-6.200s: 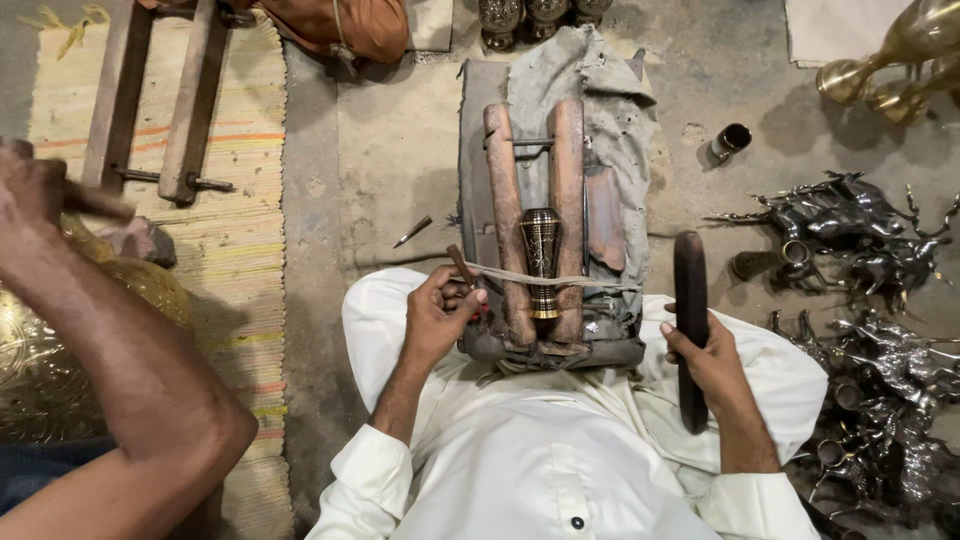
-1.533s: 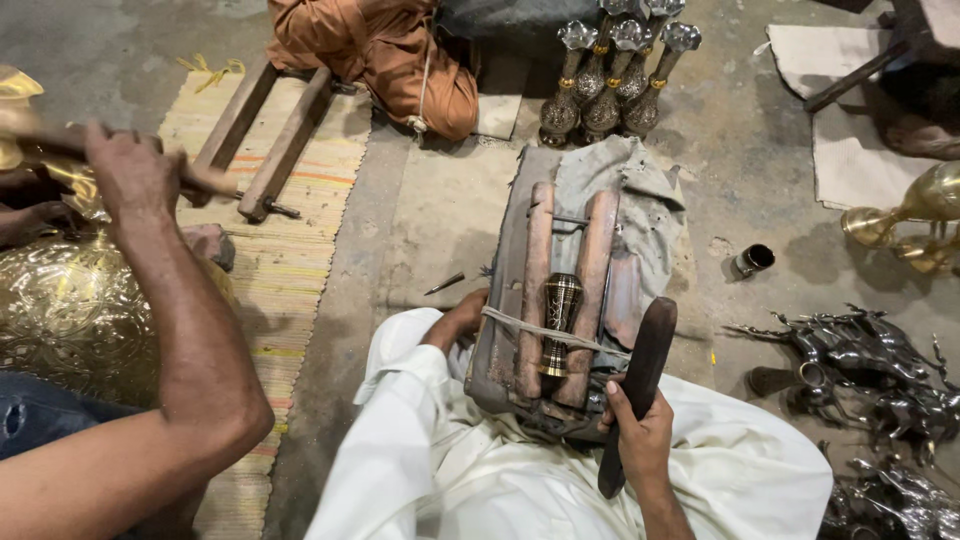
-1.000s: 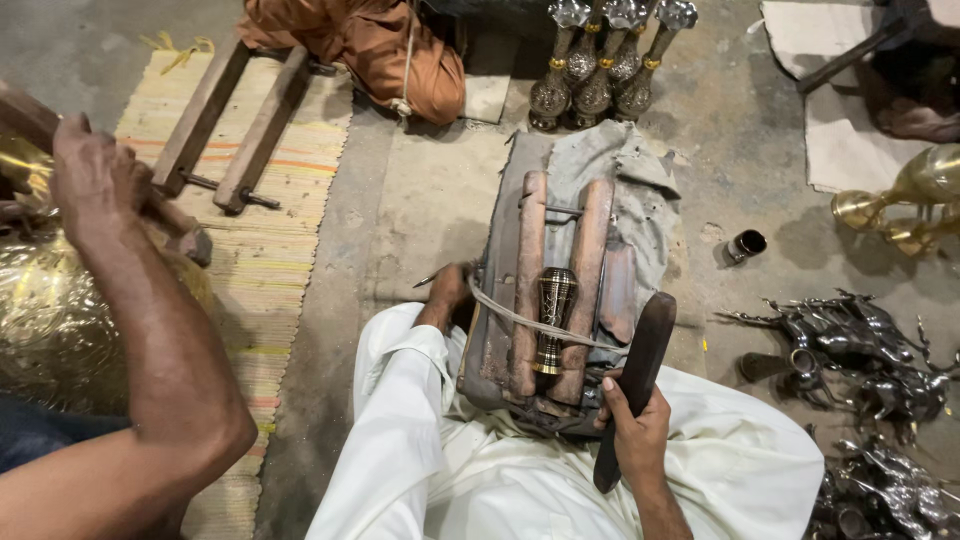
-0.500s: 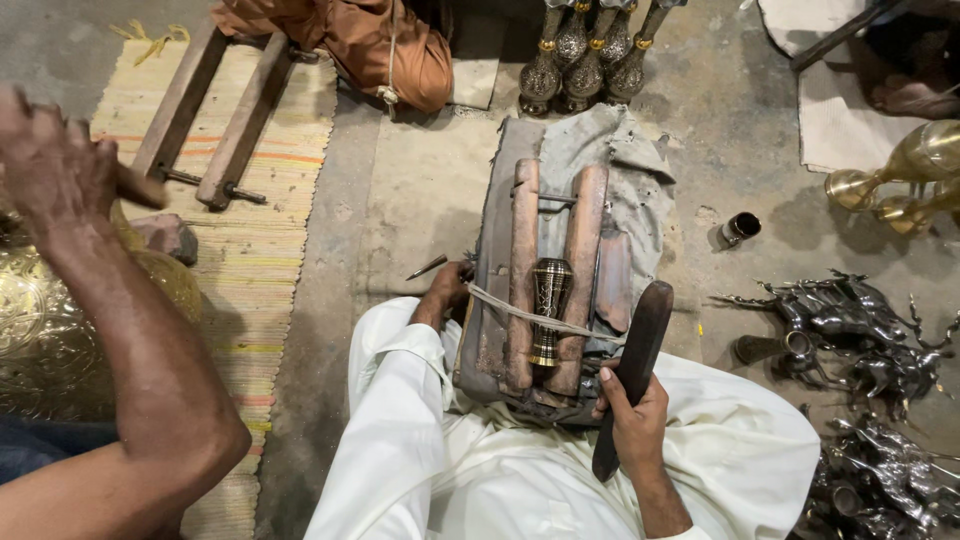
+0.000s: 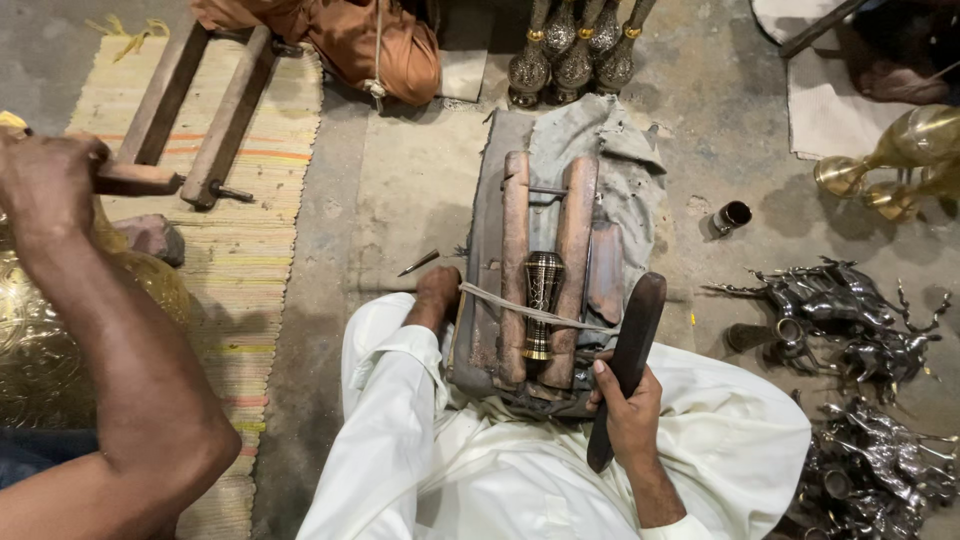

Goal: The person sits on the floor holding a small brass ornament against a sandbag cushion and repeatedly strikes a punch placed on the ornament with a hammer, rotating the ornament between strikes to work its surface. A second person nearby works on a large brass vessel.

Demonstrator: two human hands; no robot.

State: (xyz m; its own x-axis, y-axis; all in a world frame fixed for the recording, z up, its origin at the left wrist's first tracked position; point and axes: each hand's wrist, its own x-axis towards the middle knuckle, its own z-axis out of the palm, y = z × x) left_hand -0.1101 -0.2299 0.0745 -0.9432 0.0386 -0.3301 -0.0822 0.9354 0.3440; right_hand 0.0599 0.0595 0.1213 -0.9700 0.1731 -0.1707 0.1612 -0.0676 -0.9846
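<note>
A dark wooden bar (image 5: 622, 360) is being gripped by the right hand (image 5: 628, 412); a cord (image 5: 520, 308) is being pulled by the closed left hand (image 5: 438, 293) across the small brass piece (image 5: 541, 312) between two wooden rollers (image 5: 545, 260). The piece is probably stiff, heavy and slippery.

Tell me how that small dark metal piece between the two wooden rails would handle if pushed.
The metal piece looks round and waisted, so it would probably roll if freed. It seems solid and heavy for its size. The cord across it and the wooden rails likely keep it in place.
</note>
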